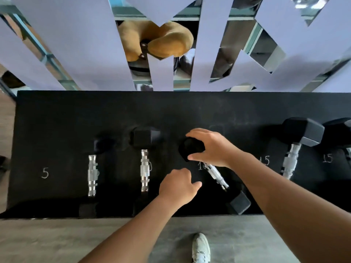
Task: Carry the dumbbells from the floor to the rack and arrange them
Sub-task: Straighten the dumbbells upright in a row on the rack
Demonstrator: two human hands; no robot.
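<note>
While my right hand point(212, 149) grips the far head of the crooked dumbbell point(216, 172), it lies askew on the black rack top point(57, 120) over a chalked number, between two straight neighbours. My left hand point(177, 186) hovers loosely curled near the handle, holding nothing. Judgement: dense and rigid; the rubber head gives friction, but the knurled steel handle is the surer hold for swinging it square.
</note>
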